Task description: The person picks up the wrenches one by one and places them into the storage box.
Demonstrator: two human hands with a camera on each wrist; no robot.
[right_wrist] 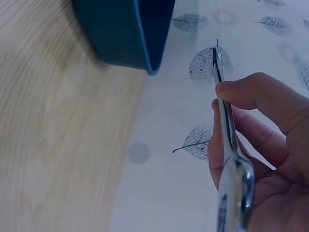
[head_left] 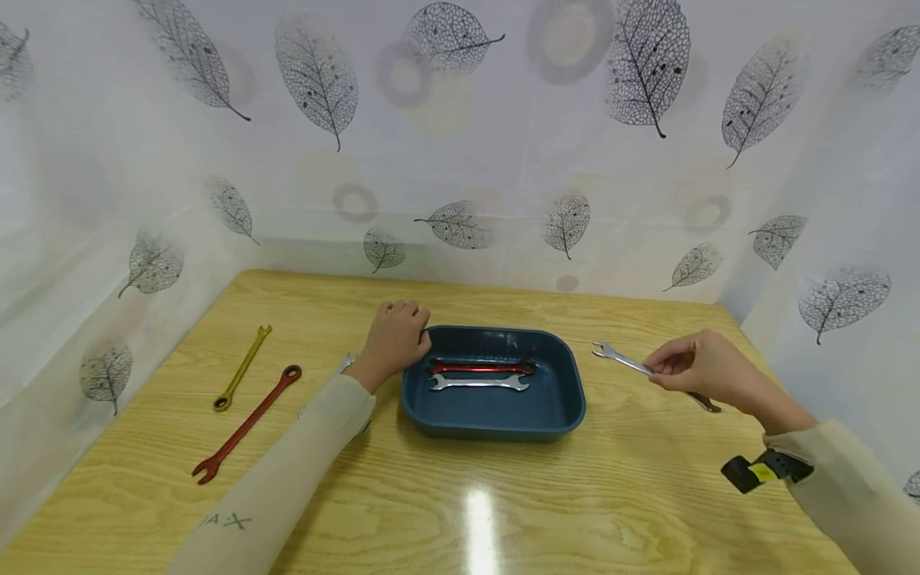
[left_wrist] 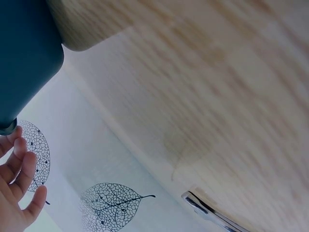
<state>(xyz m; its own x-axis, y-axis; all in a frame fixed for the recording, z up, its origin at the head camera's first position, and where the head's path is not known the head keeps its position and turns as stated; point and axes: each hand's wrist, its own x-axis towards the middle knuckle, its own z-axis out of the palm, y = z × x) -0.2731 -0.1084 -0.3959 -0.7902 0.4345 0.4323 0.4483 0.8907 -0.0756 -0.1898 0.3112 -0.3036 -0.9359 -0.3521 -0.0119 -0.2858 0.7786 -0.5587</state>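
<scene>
At the upper left corner of a dark blue bin (head_left: 496,423), my left hand (head_left: 395,335) holds the rim; in the left wrist view its fingers (left_wrist: 21,169) curl beside the bin wall (left_wrist: 29,58). A red wrench (head_left: 481,368) and a silver open-end wrench (head_left: 477,383) lie inside the bin. To the right of the bin, my right hand (head_left: 707,367) pinches a silver wrench (head_left: 621,358) between thumb and fingers, its open end pointing toward the bin. The right wrist view shows this wrench (right_wrist: 228,125) close up, running lengthwise across the fingers.
On the table (head_left: 532,511) at left lie a yellow wrench (head_left: 243,371) and a red wrench (head_left: 247,423). Another silver wrench (head_left: 346,363) is mostly hidden under the left forearm. A white leaf-print curtain (head_left: 467,144) hangs behind the table.
</scene>
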